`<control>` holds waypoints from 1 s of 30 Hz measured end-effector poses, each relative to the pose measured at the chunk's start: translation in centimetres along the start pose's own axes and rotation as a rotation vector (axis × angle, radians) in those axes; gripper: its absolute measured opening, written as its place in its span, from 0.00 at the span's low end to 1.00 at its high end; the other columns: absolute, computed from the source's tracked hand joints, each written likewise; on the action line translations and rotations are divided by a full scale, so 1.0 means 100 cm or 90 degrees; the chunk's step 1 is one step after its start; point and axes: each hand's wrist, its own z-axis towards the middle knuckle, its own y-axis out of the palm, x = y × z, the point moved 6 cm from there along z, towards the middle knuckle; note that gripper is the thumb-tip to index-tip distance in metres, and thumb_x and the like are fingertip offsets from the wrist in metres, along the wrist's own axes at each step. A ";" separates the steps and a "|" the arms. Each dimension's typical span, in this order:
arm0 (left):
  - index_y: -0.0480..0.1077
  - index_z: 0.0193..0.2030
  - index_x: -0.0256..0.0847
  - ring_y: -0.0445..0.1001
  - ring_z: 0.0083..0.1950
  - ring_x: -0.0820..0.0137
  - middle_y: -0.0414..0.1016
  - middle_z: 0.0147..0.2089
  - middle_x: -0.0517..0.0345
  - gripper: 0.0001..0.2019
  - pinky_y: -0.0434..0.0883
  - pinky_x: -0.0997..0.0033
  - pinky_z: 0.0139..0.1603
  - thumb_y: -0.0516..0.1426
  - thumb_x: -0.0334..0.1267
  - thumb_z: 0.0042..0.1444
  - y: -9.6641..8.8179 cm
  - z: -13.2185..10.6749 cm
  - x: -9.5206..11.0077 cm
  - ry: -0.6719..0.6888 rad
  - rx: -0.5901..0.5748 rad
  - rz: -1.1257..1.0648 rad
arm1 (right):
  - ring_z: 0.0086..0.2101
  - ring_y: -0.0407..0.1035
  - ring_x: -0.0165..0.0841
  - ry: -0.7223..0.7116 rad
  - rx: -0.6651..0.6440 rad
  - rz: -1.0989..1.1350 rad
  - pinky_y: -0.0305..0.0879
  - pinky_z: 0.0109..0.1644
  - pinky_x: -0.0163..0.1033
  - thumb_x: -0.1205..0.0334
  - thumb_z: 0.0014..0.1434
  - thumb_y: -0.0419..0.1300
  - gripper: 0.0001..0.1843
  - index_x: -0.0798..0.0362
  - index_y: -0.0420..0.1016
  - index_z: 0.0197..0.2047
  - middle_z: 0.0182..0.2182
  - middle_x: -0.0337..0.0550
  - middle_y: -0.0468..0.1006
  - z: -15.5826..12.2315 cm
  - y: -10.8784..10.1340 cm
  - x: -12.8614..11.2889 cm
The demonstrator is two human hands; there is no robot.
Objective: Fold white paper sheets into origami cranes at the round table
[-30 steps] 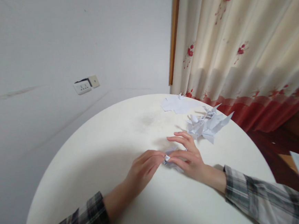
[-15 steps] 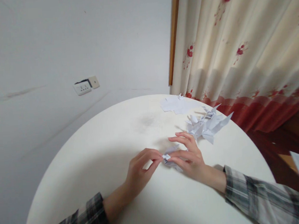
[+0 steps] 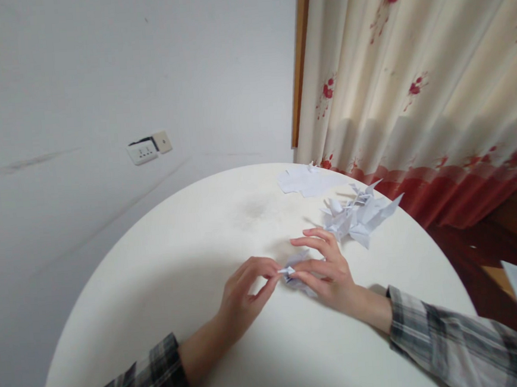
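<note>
Beyond my right hand (image 3: 329,269), a heap of folded papers (image 3: 359,215), pointed corners jutting out, lies near the edge of the round table (image 3: 190,234); flat white sheets (image 3: 306,182) lie just behind it. A flowered curtain (image 3: 413,115) hangs past the rim. My right fingers hide part of the small folded paper (image 3: 287,272), which I hold over the table: white, creased, with a narrow tip. My left hand (image 3: 246,290) pinches that tip; my right thumb and forefinger grasp the body.
</note>
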 end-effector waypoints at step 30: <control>0.68 0.29 0.39 0.72 0.30 0.74 0.74 0.26 0.59 0.04 0.70 0.76 0.31 0.56 0.26 0.51 0.006 0.000 0.001 0.032 -0.046 0.032 | 0.51 0.59 0.41 0.003 -0.011 0.026 0.59 0.53 0.54 0.63 0.53 0.61 0.03 0.47 0.77 0.32 0.45 0.43 0.73 -0.003 0.004 0.004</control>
